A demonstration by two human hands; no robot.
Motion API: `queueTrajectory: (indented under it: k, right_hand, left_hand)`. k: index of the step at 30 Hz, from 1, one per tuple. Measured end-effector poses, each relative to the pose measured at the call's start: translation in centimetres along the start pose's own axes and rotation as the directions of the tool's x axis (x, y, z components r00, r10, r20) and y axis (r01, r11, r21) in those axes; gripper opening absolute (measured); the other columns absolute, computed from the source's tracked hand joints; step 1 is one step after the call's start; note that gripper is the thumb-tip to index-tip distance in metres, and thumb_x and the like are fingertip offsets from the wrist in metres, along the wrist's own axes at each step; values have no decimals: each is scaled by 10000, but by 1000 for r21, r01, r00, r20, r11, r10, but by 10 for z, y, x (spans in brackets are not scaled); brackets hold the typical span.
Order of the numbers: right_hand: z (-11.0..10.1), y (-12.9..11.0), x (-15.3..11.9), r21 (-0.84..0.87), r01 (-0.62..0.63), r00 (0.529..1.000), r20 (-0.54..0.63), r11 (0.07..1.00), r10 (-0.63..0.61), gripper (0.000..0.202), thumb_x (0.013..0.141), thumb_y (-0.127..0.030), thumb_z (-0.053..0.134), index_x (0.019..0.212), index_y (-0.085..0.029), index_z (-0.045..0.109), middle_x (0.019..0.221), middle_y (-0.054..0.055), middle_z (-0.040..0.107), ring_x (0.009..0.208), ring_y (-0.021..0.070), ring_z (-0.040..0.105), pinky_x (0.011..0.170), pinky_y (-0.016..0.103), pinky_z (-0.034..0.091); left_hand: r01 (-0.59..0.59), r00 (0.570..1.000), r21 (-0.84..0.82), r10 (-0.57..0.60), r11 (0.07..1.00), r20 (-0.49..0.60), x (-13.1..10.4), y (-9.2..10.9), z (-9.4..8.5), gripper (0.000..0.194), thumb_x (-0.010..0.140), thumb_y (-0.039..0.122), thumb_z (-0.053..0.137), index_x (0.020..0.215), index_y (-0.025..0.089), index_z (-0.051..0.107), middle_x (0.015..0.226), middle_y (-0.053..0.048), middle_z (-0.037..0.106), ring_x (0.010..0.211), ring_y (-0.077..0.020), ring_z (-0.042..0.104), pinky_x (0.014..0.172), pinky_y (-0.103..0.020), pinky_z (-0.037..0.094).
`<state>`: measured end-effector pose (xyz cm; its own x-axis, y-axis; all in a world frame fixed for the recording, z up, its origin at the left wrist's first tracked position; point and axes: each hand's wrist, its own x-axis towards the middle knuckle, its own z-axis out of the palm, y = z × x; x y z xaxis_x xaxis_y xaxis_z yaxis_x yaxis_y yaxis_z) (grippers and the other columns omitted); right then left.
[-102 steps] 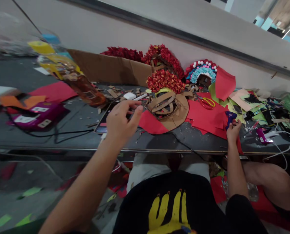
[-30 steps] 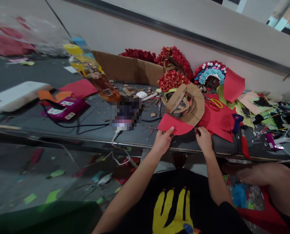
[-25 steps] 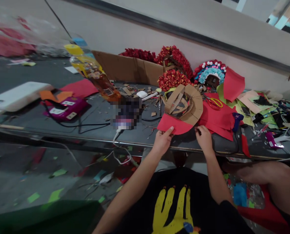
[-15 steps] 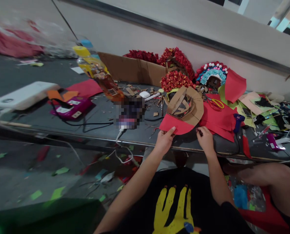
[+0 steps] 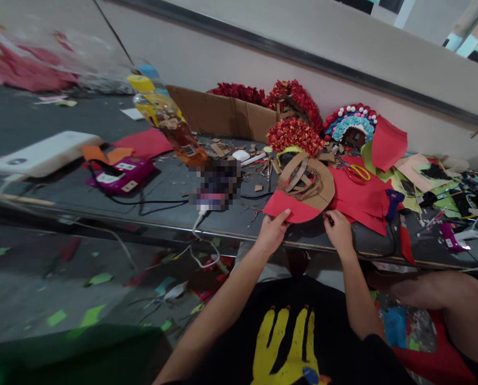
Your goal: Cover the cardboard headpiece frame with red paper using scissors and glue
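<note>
My left hand [image 5: 274, 234] is closed on the red paper [image 5: 290, 207] covering the front of a brown cardboard hat [image 5: 324, 184], its thumb on top. The hat has a round brim and crossed strips over a ring, and is tilted at the table's front edge. My right hand [image 5: 338, 230] is at the brim's right edge, with fingers curled together. Whether it grips the brim or something small is too unclear to see. Red paper sheets [image 5: 361, 195] lie just right of the hat, with yellow-and-red handled scissors [image 5: 357, 172] on them.
A blue glue gun [image 5: 393, 203] lies at the right. Behind stand red flower-covered pieces [image 5: 295, 135] and a cardboard strip [image 5: 222, 115]. To the left are a drink bottle [image 5: 170, 120], a purple power strip [image 5: 122, 175] and a white power bank [image 5: 46, 152]. Scraps litter table and floor.
The cardboard hat has tipped slightly lower at its far side. Both hands stay nearly in place. The view has shifted a little.
</note>
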<state>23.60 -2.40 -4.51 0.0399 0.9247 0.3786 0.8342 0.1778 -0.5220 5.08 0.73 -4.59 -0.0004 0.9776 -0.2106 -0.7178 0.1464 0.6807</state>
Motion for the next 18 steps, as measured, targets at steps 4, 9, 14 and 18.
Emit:
queueTrajectory:
  k: [4,9,14,18]
  right_hand:
    - [0,0,0,9,4,1000,6,1000,-4,221,863,-218,432,916,-180,644,866,66,644,804,176,589,744,277,451]
    - [-1,-1,-2,48,44,993,-113,998,-38,234,890,-251,426,934,-186,646,875,68,652,808,165,602,751,283,472]
    - [-2,-3,-8,7,269,907,-339,963,-251,195,877,-197,470,921,-183,659,826,81,671,784,157,622,731,282,505]
    - [-6,-11,-17,10,339,903,-284,941,-322,196,868,-177,479,912,-204,668,825,74,675,771,151,629,729,290,520]
  left_hand:
    - [20,1000,9,-20,1000,2,1,-1,-1,371,523,264,833,834,175,652,794,-13,723,742,-156,673,758,-296,524]
    - [17,1000,29,-17,999,-1,0,-1,-1,372,514,286,834,817,176,648,811,-29,725,783,-178,675,783,-314,522]
    - [23,1000,31,-22,999,-12,0,0,0,418,506,275,837,866,182,645,856,-36,728,809,-187,677,792,-329,525]
    - [30,1000,47,-31,998,7,0,-1,-1,421,515,276,836,871,174,635,877,-50,726,838,-201,678,826,-355,514]
